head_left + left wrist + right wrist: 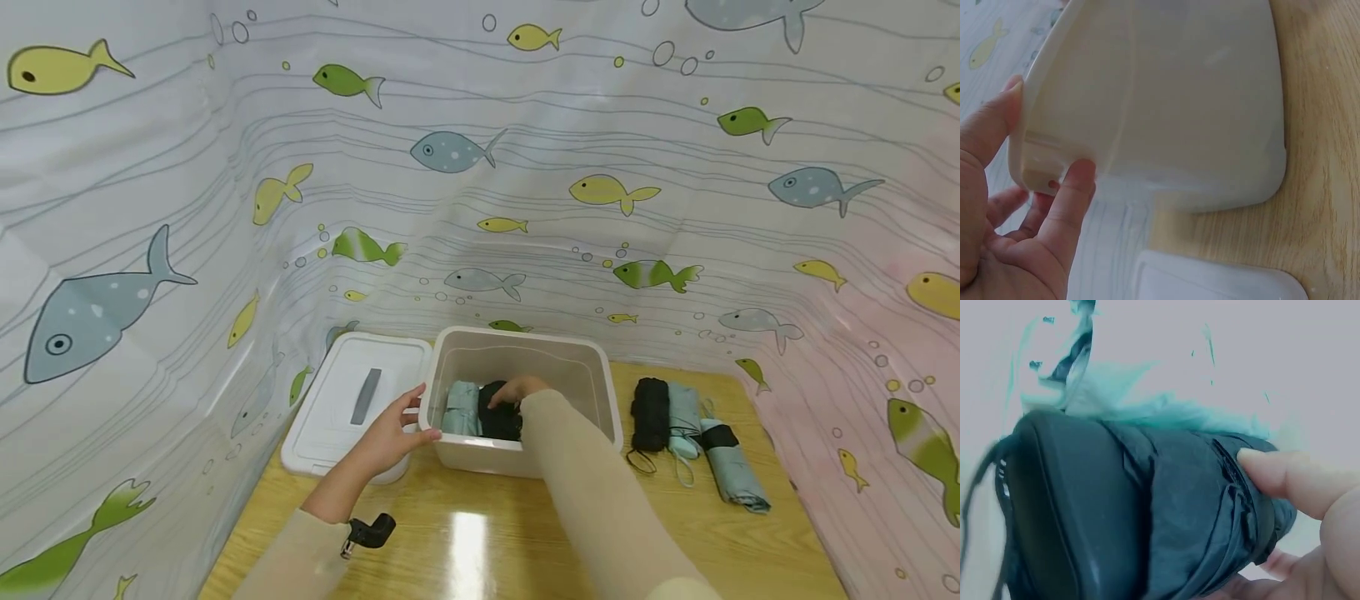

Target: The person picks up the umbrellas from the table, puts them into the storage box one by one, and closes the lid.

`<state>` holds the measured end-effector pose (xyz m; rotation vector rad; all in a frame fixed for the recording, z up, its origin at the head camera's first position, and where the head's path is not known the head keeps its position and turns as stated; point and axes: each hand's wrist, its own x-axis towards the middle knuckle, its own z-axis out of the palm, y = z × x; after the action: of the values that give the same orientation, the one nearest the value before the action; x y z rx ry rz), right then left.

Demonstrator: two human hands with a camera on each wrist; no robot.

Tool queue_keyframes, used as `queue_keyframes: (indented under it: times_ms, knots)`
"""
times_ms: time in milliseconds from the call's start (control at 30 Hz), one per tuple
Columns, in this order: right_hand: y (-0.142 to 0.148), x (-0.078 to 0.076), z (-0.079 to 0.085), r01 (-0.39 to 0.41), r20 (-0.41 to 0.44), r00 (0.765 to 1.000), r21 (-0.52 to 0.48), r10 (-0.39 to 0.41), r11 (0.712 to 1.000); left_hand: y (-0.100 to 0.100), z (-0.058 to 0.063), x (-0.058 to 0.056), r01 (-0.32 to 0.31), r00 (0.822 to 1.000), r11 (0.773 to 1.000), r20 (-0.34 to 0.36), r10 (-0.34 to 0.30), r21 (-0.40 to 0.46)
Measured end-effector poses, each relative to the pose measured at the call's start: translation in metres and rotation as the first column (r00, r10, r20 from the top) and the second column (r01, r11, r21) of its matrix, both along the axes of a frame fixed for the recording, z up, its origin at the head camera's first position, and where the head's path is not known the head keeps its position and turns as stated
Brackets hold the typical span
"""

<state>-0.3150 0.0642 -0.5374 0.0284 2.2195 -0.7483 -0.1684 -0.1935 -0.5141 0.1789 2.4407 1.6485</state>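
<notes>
A whitish plastic storage box (480,457) stands on the wooden table. My left hand (392,435) grips its front left corner, thumb and fingers on the rim and outer wall, as the left wrist view also shows. Inside the box, a pale teal folded umbrella (462,410) lies on the left. Beside it is a black folding umbrella (1179,506), its end cap and cord loop showing in the right wrist view. My right hand (521,388) reaches into the box and holds this black umbrella between thumb and fingers. The right forearm hides part of the box's interior.
A white lid (318,433) with a grey handle lies left of the box. To the right are a black folding umbrella (650,415), a teal one (683,407) and another teal one with a black band (733,471). A fish-patterned curtain (540,275) surrounds the table.
</notes>
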Motion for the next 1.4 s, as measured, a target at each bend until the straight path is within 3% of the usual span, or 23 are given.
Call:
queue_keyframes:
  times_ms: [400,800,900,1033,1167,1400]
  knots:
    - [-0.007,-0.007,-0.012,0.017,-0.051,0.999,0.247,-0.005,0.969,0.001,0.004,0.000,0.016,1.000,1.000,-0.005,-0.016,0.009]
    - [0.001,-0.003,-0.011,0.099,0.053,0.994,0.033,-0.101,0.995,-0.001,-0.001,-0.002,0.026,1.000,0.999,-0.006,-0.026,0.032]
    - [0.000,-0.002,-0.011,0.085,0.076,0.993,0.008,-0.086,0.996,-0.001,-0.002,-0.002,0.027,1.000,0.999,-0.016,-0.026,0.040]
    - [-0.001,0.000,-0.008,0.033,0.073,0.997,0.010,-0.034,0.999,-0.001,0.000,-0.001,0.023,1.000,0.999,-0.018,-0.022,0.029]
    - [-0.001,0.006,0.001,0.028,0.049,0.998,0.030,-0.030,0.999,0.000,0.002,0.000,0.019,1.000,1.000,-0.009,-0.019,0.023]
    - [0.001,-0.002,-0.009,0.020,0.047,0.999,0.058,-0.023,0.998,-0.001,0.000,0.000,0.016,1.000,1.000,-0.010,-0.016,0.025]
